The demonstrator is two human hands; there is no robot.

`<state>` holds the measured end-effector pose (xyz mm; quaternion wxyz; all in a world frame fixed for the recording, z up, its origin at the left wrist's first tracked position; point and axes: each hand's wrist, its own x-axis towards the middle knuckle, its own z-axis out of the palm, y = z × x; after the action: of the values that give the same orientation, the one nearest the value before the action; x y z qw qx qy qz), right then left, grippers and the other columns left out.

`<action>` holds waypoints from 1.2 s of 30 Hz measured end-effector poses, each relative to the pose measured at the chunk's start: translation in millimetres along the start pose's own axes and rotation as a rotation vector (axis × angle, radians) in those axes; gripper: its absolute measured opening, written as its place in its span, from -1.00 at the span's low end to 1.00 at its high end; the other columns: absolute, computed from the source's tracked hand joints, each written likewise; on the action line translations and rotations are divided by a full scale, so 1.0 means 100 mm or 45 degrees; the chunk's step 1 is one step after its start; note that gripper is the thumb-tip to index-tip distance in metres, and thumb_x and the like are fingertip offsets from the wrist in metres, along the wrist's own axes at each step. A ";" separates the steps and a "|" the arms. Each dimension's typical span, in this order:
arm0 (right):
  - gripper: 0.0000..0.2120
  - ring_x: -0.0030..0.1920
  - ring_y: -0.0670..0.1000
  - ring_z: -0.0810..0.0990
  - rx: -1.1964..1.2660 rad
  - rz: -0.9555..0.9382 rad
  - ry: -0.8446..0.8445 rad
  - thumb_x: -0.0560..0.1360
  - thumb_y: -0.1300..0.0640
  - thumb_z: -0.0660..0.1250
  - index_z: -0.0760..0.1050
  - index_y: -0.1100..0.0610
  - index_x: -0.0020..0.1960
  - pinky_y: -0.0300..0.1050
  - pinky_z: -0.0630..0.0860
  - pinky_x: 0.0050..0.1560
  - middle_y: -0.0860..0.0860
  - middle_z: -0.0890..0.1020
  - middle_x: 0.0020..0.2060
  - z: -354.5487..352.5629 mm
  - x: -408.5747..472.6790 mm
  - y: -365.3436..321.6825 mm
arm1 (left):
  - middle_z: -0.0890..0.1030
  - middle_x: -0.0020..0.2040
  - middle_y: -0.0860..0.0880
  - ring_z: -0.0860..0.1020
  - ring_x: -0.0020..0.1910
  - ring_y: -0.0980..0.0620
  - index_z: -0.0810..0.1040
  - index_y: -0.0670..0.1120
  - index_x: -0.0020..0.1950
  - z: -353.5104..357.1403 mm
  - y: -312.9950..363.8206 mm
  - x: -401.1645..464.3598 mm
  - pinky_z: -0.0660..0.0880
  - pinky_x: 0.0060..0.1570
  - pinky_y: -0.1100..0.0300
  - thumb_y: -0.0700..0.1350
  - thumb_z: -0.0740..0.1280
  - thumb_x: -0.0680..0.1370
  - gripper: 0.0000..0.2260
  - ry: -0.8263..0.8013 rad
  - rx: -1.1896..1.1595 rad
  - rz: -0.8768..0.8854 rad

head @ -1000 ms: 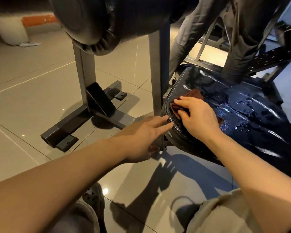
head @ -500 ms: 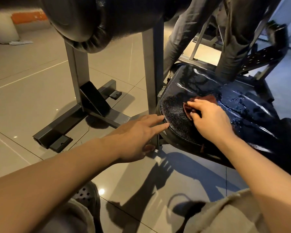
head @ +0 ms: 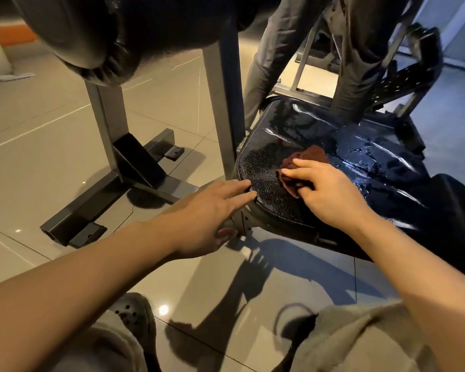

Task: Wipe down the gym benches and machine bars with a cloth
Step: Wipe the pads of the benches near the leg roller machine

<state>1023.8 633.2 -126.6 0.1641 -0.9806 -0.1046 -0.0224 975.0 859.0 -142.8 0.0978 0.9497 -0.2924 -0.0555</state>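
Mostly hidden under the right hand's [head: 333,194] curled grip, a brown cloth [head: 304,163]; left hand [head: 207,210] flat-fingered.

bench [head: 255,167]: black padded seat, shiny and wet, water beads toward the right
on the bench: crumpled reddish-brown cloth [head: 304,162], near the left end
floor [head: 51,146]: glossy beige tile
on the floor: dark metal machine frame [head: 110,194] with bolted feet

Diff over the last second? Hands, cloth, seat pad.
The right hand slid the brown cloth from the seat pad left edge inward toward its wet middle, gripping it throughout. The left hand stayed open, fingertips on the pad's near corner. Nothing was taken or let go.
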 end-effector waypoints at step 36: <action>-0.56 0.48 -0.06 0.19 -0.059 -0.215 -0.044 0.54 0.16 0.24 0.44 -0.12 0.39 0.04 0.21 0.43 -0.12 0.34 0.47 0.05 -0.25 -0.17 | -0.05 0.59 0.06 -0.06 0.54 0.09 -0.02 0.06 0.58 0.01 0.18 0.03 -0.05 0.46 0.26 0.02 0.25 0.61 -0.37 0.050 0.082 -0.027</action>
<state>996.1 646.0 -128.0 0.1370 -0.9721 -0.1892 -0.0215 967.0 842.5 -139.9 0.0722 0.9563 -0.2820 -0.0284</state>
